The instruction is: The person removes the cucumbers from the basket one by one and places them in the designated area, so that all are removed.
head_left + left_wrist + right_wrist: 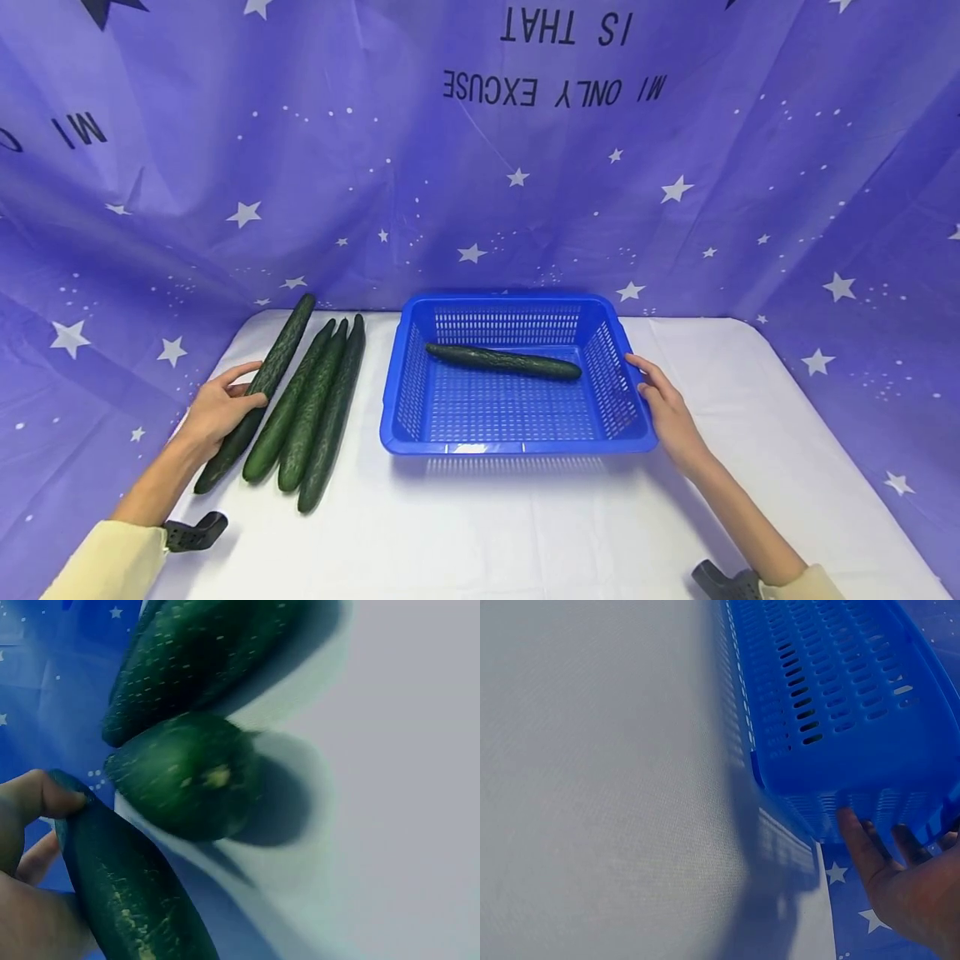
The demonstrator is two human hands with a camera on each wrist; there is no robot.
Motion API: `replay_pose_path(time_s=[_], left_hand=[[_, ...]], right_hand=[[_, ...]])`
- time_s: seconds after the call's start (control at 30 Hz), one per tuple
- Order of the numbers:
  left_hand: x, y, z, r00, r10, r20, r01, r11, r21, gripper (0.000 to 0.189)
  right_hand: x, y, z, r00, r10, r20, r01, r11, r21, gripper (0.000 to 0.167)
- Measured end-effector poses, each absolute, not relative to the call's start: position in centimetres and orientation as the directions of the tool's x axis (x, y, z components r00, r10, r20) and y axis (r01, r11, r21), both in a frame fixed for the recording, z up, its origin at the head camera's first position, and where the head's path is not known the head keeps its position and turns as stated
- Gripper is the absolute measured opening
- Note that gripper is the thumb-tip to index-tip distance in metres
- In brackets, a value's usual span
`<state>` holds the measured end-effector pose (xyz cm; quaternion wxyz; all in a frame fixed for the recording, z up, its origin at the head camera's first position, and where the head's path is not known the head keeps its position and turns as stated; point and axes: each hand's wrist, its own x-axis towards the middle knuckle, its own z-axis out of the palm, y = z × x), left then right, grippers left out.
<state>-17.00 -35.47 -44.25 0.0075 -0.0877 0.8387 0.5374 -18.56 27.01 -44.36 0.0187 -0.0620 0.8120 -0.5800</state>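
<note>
My left hand [217, 408] grips a long dark green cucumber [279, 354] around its middle, at the left end of the table. In the left wrist view, the thumb and fingers lie along this cucumber [139, 889]. Three more cucumbers [311, 417] lie side by side just to its right, their narrower ends pointing away from me. A blue plastic basket [517, 447] with slotted walls stands mid-table, one cucumber [502, 361] lying crosswise inside. My right hand [671, 421] holds the basket by its right rim; the right wrist view shows its fingers against the end wall [855, 769].
A white cloth [480, 533] covers the table. Behind and on both sides hangs a purple-blue curtain [420, 167] printed with stars and lettering; the basket's far side is close to it. Black wrist mounts [197, 531] are on both forearms.
</note>
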Motion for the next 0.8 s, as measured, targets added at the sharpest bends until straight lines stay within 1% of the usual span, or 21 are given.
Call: replay_pose_path(time_s=[0.13,0.47,0.8], left_hand=[[-17.0,-35.3,-44.7,-0.974,-0.164,-0.159,-0.211,0.381,0.900,0.069],[-16.9,-35.6,-45.3,-0.963,-0.156,-0.220,-0.265,0.388,0.883,0.069],[-17.3,-35.5,-45.5,-0.965,-0.138,-0.221,-0.259,0.424,0.868,0.069]], right_hand=[[-18.6,26.9,-44.4,-0.991,-0.127,0.040,-0.079,0.318,-0.945,0.048],[-18.6,26.9,-44.5,-0.990,-0.134,0.050,-0.088,0.294,-0.952,0.048],[-18.5,26.9,-44.5,-0.991,-0.125,0.043,-0.076,0.280,-0.957,0.048]])
